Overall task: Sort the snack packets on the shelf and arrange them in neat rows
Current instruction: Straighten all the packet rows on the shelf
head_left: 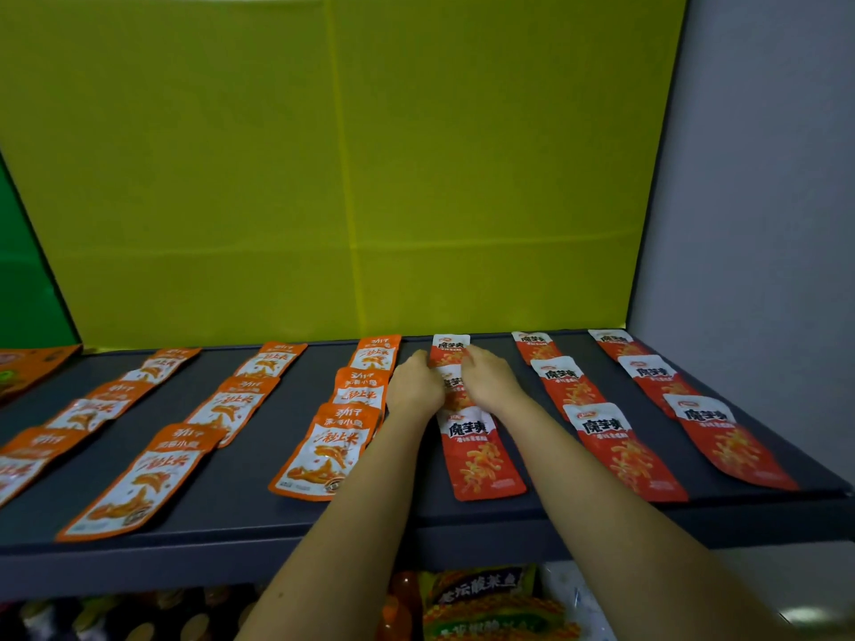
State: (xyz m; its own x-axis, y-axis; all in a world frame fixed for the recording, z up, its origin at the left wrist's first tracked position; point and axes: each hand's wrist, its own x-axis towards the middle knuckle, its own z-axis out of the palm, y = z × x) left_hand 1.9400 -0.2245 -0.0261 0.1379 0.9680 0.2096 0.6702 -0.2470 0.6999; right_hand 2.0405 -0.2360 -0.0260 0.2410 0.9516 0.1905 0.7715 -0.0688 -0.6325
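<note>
left grip: the left hand [415, 384] lies along the left edge of the middle red packet [455, 386]; whether it pinches the edge or only presses on it cannot be told.
right grip: the right hand [491, 379] lies on the same packet's right edge, fingertips reaching toward the back red packet [449, 348]; pinching or pressing cannot be told here either.
task's thing: the middle red packet lies flat on the dark shelf [259, 515], second in the leftmost red column, overlapping the front red packet [479, 451].
layout: three orange columns on the left, three red columns on the right, the kinds kept apart.
risk, overlap: the packets lie like tiles, so sliding the middle one would likely drag the back or front one askew.
risk, neighbours: the nearest orange column [340, 437] lies just beside the left hand; a sideways nudge or a sweeping forearm could knock it out of line.
risk, front edge: the front red packet lies near the shelf lip, and a pull toward the person might tip it off.
writing, red: "魔芋爽" in bold black on white.
writing, orange: "劲仔" on top, with what looks like "深海小鱼" beneath.
writing, below: a pack on the lower level [481, 589] seems to read "坛酸菜鱼", partly hidden.
</note>
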